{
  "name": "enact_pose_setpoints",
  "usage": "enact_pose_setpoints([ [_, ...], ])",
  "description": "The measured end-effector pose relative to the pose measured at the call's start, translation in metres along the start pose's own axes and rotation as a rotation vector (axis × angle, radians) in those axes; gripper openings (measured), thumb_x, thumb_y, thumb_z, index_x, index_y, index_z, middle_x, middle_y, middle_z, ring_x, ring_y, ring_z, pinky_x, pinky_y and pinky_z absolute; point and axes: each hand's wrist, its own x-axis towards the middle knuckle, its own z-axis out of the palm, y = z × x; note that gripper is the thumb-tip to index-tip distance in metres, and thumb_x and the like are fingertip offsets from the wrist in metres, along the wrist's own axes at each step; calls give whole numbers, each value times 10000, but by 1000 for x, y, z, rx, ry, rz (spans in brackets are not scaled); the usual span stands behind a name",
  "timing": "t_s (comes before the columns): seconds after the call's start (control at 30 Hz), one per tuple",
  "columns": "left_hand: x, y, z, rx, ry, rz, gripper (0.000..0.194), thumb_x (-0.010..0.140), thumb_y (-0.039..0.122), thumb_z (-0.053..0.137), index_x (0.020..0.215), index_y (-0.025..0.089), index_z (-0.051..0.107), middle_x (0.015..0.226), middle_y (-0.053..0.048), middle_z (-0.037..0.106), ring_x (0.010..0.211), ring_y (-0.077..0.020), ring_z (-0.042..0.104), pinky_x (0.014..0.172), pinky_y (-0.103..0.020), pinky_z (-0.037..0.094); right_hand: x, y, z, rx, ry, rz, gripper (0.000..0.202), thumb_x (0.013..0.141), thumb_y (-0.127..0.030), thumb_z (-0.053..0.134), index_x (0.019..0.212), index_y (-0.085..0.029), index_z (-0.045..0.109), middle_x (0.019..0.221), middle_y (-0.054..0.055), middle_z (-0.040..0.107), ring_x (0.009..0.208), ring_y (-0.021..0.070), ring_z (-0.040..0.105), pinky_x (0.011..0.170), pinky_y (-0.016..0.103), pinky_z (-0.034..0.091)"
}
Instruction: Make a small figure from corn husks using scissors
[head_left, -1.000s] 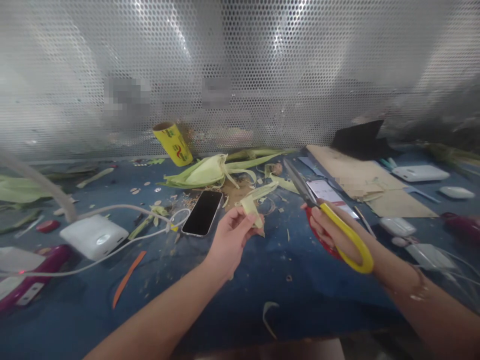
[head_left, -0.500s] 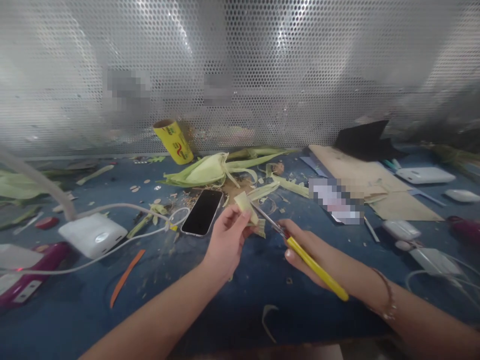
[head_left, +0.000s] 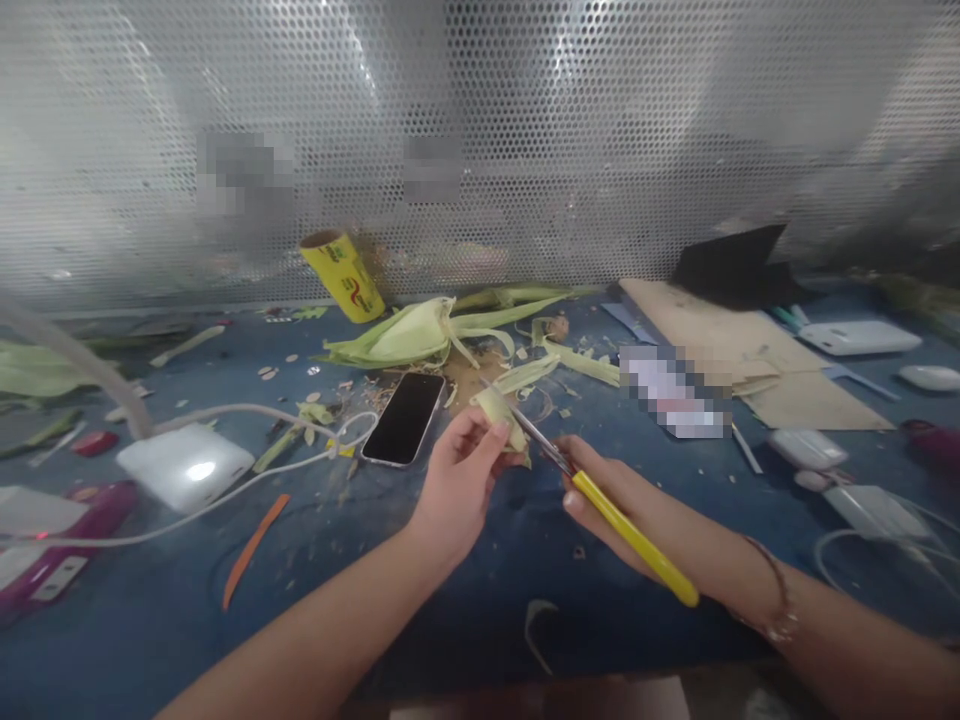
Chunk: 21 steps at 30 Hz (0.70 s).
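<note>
My left hand (head_left: pixel 466 475) pinches a pale green piece of corn husk (head_left: pixel 496 408) between thumb and fingers. My right hand (head_left: pixel 611 490) is closed round yellow-handled scissors (head_left: pixel 626 535), whose slim metal blades meet the husk piece just above my left thumb. Most of the right fingers are hidden behind the handle. Beyond my hands lies a larger bundle of green corn husk (head_left: pixel 409 335), with loose husk strips (head_left: pixel 529 372) to its right. A black-screened phone (head_left: pixel 405 420) rests just left of my left hand.
A yellow cardboard tube (head_left: pixel 343 278) leans against the perforated metal panel (head_left: pixel 510 110). Left are a white charger (head_left: pixel 186 462), cables and an orange strip (head_left: pixel 253 555). On the right are brown card sheets (head_left: pixel 720 325), a partly blurred-out item (head_left: pixel 675 392) and white adapters (head_left: pixel 874 510). Scraps litter the blue tabletop (head_left: pixel 450 640).
The scissor blades have shifted slightly up and left across the husk piece, which has turned a little in my left fingers. The camera view has moved slightly.
</note>
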Motion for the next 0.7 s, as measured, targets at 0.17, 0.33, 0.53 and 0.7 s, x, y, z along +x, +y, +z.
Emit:
enact_pose_setpoints([
  [0.17, 0, 0, 1, -13, -10, -10, 170, 688, 258, 700, 701, 140, 579, 656, 28, 565, 604, -62, 544, 596, -181, 494, 1, 2, 2, 43, 18, 36, 246, 899, -430, 345, 999, -206, 375, 626, -37, 497, 512, 111, 481, 491, 215, 348],
  [0.33, 2, 2, 1, -41, 18, -36, 211, 648, 264, 732, 674, 138, 565, 631, 35, 565, 584, -59, 555, 574, -169, 491, 1, 4, 6, -14, 56, 79, 256, 897, -440, 336, 952, -201, 410, 596, -26, 528, 517, 128, 515, 494, 220, 369],
  [0.53, 2, 3, 1, -52, 32, -52, 227, 621, 265, 748, 677, 144, 565, 631, 34, 576, 581, -58, 558, 568, -166, 488, 3, 14, -4, -224, 208, 87, 250, 892, -431, 343, 919, -209, 454, 656, 10, 599, 569, 155, 576, 530, 235, 386],
  [0.7, 9, 6, -5, -47, 81, 34, 208, 641, 255, 729, 677, 151, 552, 654, 22, 591, 626, -66, 571, 591, -165, 481, 7, 40, -35, -732, 303, 442, 332, 835, -437, 440, 1000, -157, 504, 730, 105, 652, 658, 262, 633, 527, 284, 349],
])
